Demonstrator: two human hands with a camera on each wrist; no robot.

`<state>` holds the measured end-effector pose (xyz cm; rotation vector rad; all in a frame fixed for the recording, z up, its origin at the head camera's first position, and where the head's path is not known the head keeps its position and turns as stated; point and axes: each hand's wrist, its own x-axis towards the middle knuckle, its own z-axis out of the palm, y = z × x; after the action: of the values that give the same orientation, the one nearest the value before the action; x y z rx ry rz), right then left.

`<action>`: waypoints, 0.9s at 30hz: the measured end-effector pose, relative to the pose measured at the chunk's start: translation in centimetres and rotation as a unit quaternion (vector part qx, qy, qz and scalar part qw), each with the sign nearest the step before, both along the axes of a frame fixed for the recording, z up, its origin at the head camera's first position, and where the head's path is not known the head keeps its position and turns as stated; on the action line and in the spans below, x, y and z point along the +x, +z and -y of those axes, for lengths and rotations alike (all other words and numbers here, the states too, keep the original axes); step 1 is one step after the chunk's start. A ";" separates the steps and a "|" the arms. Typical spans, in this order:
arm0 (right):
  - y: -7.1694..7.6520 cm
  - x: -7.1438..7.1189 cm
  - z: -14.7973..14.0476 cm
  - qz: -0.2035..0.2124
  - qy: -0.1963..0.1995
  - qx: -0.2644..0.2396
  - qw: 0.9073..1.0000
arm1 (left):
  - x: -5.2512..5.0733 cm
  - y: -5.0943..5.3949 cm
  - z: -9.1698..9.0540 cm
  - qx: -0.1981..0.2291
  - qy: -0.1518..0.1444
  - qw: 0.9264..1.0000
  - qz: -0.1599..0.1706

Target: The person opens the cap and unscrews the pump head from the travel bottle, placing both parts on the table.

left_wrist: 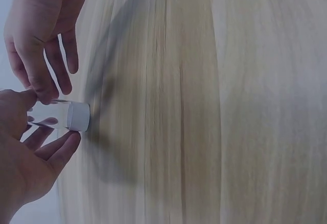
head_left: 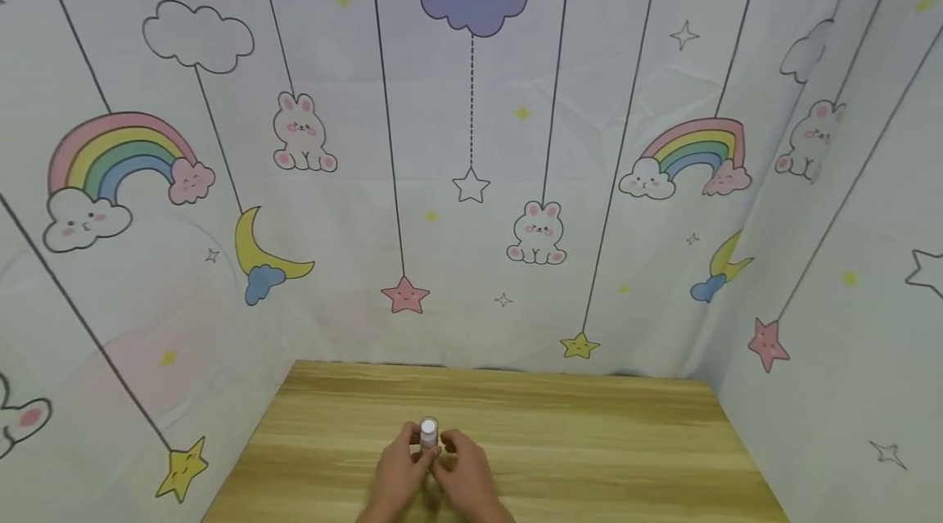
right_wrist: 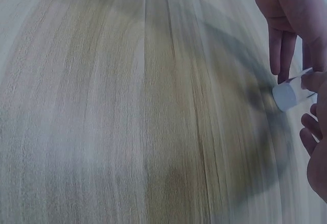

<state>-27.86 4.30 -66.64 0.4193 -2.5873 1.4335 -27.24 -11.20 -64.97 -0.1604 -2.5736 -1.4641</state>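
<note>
A small clear cylinder with a white end is held upright near the table's front. In the left wrist view the white end faces the wood, and the see-through part lies between the fingers. My left hand grips it, fingers on one side and thumb in front. Close against the other side is my right hand, its fingers loosely bent. One right fingertip appears to touch the clear part. In the right wrist view, the right hand partly leaves the frame, and its fingers cover some of the cylinder.
The wood-grain table extends under and around both hands. White fabric printed with clouds, rabbits, stars and rainbows hangs behind it and on both sides. Shadows of the hands fall on the wood.
</note>
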 end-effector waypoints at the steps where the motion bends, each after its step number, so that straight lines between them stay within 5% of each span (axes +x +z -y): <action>1: 0.0 0.0 -0.1 0.000 -0.002 -0.001 1.000 | 0.0 0.0 -0.1 0.000 0.000 1.000 0.003; 27: -0.6 -0.2 -2.5 -0.019 -0.040 -0.017 0.999 | -0.3 0.3 -3.3 -0.001 -0.053 0.998 -0.019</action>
<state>-28.02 6.81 -67.21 0.3325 -2.5153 1.4281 -27.50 -7.91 -64.62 -0.3261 -2.5720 -1.4770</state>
